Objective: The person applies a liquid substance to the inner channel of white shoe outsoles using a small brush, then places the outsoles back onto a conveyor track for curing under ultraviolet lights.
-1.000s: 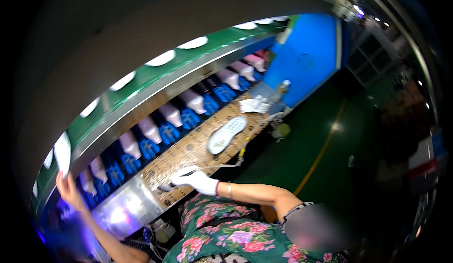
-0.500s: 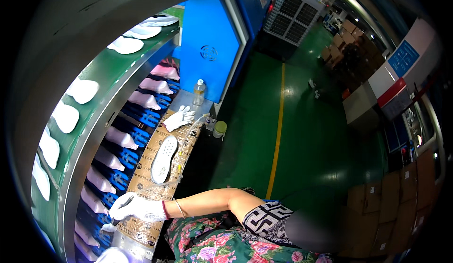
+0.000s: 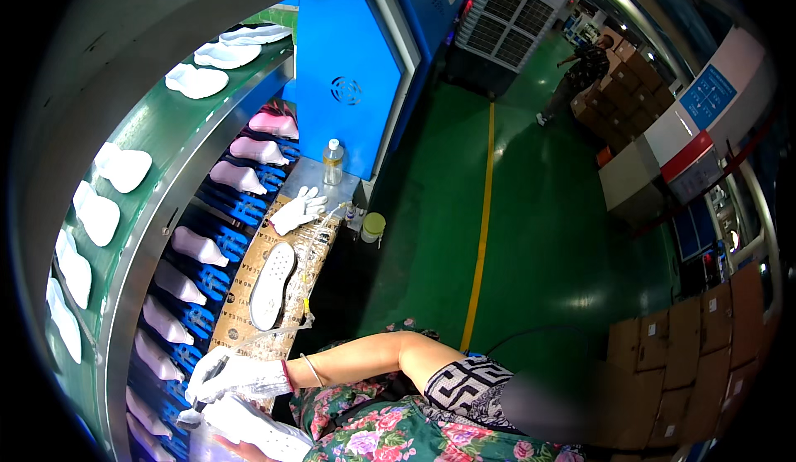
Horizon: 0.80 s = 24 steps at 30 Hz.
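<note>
Conveyor (image 3: 157, 130): green belt curving far left of your hands, carrying white soles.
Rack (image 3: 207, 255): blue holders with pale shoe lasts, just above your grip.
Bench (image 3: 249, 255): brown patterned strip, a white sole (image 3: 272, 285) lying beyond your grip.
Right hand (image 3: 228, 376): white-gloved, fingers closed on a dark brush (image 3: 211, 375).
Left hand (image 3: 240, 445): bare, under a white shoe piece (image 3: 249, 427), holding it just below the brush.
Spare gloves (image 3: 300, 209): farther along the bench.

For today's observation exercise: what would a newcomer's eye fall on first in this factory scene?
First, the big blue machine panel at top centre, above a curved green conveyor carrying white soles on the left. Low down, the white-gloved right hand holds a thin dark tool beside a white shoe sole on the cardboard-covered bench.
</note>
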Motion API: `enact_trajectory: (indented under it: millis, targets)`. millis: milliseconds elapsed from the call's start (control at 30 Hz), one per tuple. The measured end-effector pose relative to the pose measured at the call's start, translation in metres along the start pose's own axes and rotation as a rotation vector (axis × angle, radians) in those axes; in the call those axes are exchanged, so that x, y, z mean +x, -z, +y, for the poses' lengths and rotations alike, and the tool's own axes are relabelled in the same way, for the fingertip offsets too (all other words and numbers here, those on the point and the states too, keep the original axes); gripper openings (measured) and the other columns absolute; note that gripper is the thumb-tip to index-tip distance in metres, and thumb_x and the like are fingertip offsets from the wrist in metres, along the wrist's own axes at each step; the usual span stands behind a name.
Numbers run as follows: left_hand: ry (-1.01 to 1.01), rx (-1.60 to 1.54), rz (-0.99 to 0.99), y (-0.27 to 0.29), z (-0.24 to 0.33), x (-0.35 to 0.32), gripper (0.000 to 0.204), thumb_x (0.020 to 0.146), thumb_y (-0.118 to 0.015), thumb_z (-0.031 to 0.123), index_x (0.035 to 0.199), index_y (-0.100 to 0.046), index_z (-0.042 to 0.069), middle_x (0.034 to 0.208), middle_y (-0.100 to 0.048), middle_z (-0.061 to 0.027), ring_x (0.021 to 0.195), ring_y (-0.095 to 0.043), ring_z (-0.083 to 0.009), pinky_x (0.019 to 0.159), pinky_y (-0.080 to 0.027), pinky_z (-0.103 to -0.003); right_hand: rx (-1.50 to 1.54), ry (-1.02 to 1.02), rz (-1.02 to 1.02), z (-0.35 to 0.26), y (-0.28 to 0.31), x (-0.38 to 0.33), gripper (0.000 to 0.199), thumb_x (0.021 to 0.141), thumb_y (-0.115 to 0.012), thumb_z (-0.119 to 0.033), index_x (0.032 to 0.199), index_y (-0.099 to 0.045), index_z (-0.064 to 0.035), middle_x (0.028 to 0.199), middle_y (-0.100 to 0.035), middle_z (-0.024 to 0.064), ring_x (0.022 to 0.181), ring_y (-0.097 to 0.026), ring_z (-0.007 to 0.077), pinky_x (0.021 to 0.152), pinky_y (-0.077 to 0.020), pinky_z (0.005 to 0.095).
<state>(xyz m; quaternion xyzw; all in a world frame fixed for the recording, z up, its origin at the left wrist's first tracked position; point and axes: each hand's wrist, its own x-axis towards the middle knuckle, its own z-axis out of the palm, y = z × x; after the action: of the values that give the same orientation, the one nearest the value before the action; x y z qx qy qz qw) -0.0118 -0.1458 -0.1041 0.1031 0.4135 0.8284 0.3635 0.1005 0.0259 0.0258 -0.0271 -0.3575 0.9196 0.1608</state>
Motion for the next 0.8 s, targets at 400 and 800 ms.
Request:
enact_trajectory:
  millis: [400,800]
  targets:
    - [0.126,-0.335,-0.084,-0.021,-0.024,-0.021,0.061,0.098,-0.049,0.051,0.141,-0.046,0.008,0.143,-0.048,-0.012,0.124,-0.053,-0.0297,0.102,-0.046,-0.043,-0.222,-0.09,-0.069,-0.001,-0.019,-0.002,0.016,0.08,-0.078,-0.017,0.092,-0.075,-0.006,0.082,-0.071,0.0025,0.073,-0.062,0.0074,0.065,-0.0511,0.0257]
    - [-0.088,-0.323,0.214,-0.028,0.007,-0.091,0.075,0.097,-0.042,0.065,0.149,-0.038,0.012,0.149,-0.045,-0.0111,0.131,-0.049,-0.0324,0.109,-0.041,-0.047,-0.227,-0.113,-0.04,-0.005,-0.012,0.003,0.018,0.081,-0.078,-0.011,0.096,-0.073,-0.0034,0.09,-0.072,0.0047,0.081,-0.065,0.0101,0.074,-0.0564,0.0276]
